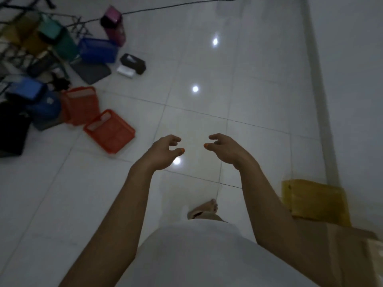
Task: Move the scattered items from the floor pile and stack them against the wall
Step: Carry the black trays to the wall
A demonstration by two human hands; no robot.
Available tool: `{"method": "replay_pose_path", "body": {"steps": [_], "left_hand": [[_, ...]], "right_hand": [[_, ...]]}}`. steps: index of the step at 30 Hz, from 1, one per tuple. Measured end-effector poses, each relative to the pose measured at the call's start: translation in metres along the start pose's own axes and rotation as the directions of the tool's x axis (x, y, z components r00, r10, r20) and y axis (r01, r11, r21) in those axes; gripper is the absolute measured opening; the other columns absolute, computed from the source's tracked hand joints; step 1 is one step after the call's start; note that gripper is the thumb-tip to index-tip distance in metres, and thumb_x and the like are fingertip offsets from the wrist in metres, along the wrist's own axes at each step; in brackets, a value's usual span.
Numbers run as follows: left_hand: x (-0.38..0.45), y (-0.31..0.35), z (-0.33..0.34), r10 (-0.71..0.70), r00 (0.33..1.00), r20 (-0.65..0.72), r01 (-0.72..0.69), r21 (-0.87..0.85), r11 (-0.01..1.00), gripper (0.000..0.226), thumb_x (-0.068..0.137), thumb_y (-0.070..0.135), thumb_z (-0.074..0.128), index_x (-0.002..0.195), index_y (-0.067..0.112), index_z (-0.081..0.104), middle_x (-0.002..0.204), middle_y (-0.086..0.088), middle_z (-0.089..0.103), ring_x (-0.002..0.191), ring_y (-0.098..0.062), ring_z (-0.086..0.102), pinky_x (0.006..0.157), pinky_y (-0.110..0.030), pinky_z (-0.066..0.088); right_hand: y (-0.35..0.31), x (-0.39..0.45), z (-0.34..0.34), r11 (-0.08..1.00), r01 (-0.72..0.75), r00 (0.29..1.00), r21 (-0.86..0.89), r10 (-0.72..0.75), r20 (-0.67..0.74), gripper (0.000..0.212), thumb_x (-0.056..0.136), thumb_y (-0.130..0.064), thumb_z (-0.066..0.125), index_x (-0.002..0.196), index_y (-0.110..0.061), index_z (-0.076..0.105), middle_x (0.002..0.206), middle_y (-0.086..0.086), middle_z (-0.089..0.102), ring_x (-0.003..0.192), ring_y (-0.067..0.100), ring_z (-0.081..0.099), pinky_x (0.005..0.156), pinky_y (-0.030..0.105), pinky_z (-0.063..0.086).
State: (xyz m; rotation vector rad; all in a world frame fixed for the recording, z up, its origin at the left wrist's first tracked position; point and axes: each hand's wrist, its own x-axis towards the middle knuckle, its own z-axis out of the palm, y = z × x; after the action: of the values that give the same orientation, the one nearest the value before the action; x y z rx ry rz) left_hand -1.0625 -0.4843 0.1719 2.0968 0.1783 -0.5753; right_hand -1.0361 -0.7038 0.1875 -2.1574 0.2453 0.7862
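Note:
A pile of scattered items lies on the tiled floor at the left: two orange baskets [109, 131] [80, 104], a blue basket [97, 49], a green bin [64, 44], a magenta box [115, 23], a black tissue box [133, 63] and a grey tray [91, 71]. My left hand [165, 152] and my right hand [223, 150] hover side by side above the bare floor in the middle, fingers loosely curled, holding nothing. Both are well right of the pile. The wall [352, 79] runs along the right side.
A yellow box [317, 201] sits on a brown cardboard box [352, 255] against the wall at the lower right. A black cable [176, 6] crosses the floor at the top. Dark bags and blue items [29, 94] crowd the far left. My bare foot [207, 210] stands below my hands.

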Motion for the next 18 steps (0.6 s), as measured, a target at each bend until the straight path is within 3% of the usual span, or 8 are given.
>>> {"method": "replay_pose_path", "body": {"steps": [5,12,18], "left_hand": [[-0.086,-0.073,-0.027,-0.107,0.990,-0.092,0.097,-0.107,0.989,0.043,0.090,0.031,0.065,0.131,0.024,0.052,0.132,0.000,0.054,0.110,-0.016,0.055,0.087,-0.028,0.045],[-0.190,-0.151,-0.053,-0.242,0.938,-0.249,0.181,-0.246,0.952,0.042,0.091,0.030,0.064,0.131,0.023,0.053,0.132,0.002,0.053,0.106,-0.013,0.054,0.083,-0.026,0.043],[-0.242,-0.202,-0.067,-0.370,0.867,-0.335,0.240,-0.370,0.898,0.043,0.091,0.031,0.063,0.132,0.022,0.052,0.130,0.002,0.052,0.110,-0.014,0.052,0.092,-0.028,0.042]], "right_hand": [[-0.033,-0.031,0.087,0.993,0.091,0.985,-0.072,-0.079,0.150,0.054,0.092,-0.042,0.061,0.141,-0.026,0.045,0.142,0.007,0.049,0.122,0.022,0.051,0.099,0.035,0.042],[-0.065,-0.070,0.193,0.963,0.198,0.934,-0.180,-0.130,0.334,0.053,0.091,-0.042,0.063,0.139,-0.025,0.048,0.139,0.008,0.051,0.120,0.022,0.052,0.101,0.035,0.042],[-0.097,-0.084,0.255,0.921,0.288,0.865,-0.261,-0.134,0.483,0.054,0.092,-0.041,0.062,0.141,-0.025,0.047,0.142,0.008,0.048,0.121,0.022,0.052,0.103,0.035,0.042]]}}
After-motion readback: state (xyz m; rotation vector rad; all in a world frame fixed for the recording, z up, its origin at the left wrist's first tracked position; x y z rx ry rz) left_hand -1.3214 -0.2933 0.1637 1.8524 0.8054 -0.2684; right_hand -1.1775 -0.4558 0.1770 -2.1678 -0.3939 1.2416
